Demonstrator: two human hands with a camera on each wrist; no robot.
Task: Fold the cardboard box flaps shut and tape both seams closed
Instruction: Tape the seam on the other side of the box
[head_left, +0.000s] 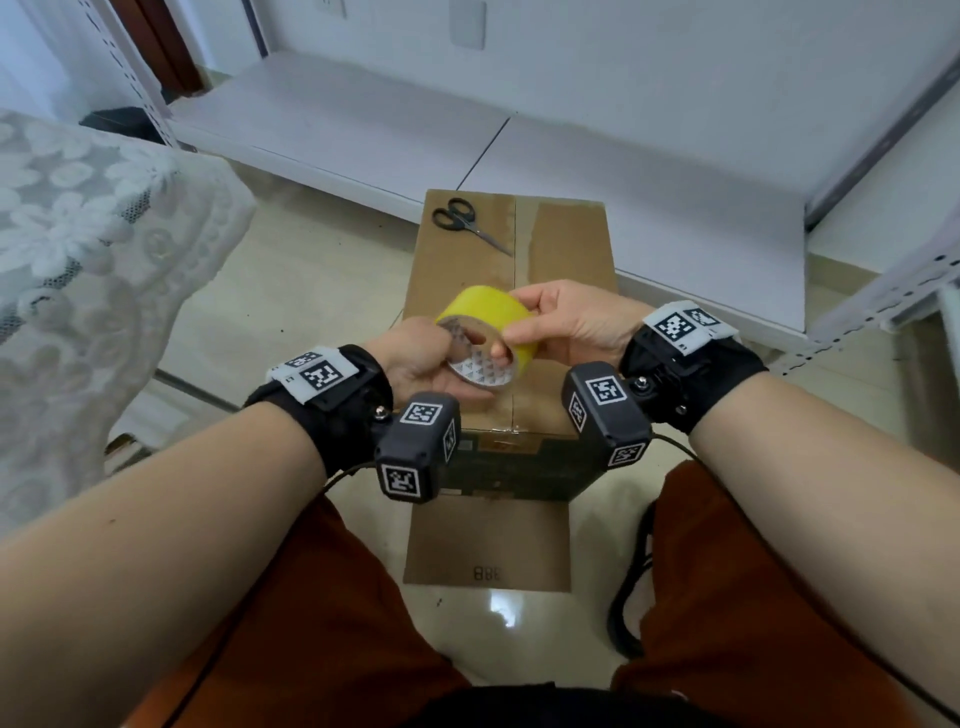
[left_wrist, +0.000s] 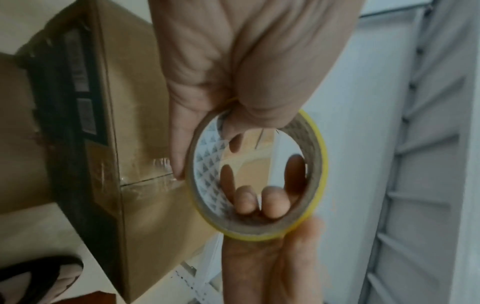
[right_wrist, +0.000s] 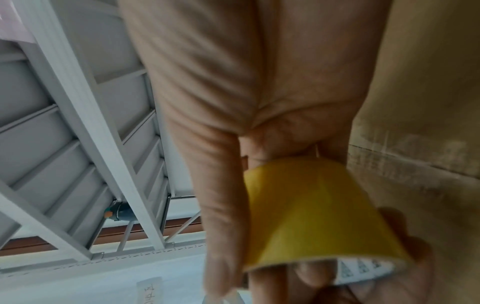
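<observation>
A brown cardboard box (head_left: 566, 244) stands on the floor in front of me, its top flaps folded flat along a centre seam. Both hands hold a yellow tape roll (head_left: 485, 317) just above the box top. My left hand (head_left: 415, 358) grips the roll from below and the left, thumb on its rim. My right hand (head_left: 550, 322) pinches the roll's outer yellow face from the right, a fingertip showing inside the core. In the left wrist view the roll (left_wrist: 320, 164) shows its cardboard core with fingers through it. In the right wrist view the yellow band (right_wrist: 311, 209) fills the palm side.
Black-handled scissors (head_left: 465, 221) lie on the far left of the box top. A lower flap (head_left: 485, 545) sticks out toward my knees. White shelving (head_left: 649, 171) runs behind the box, and a lace-covered table (head_left: 78, 249) stands at the left.
</observation>
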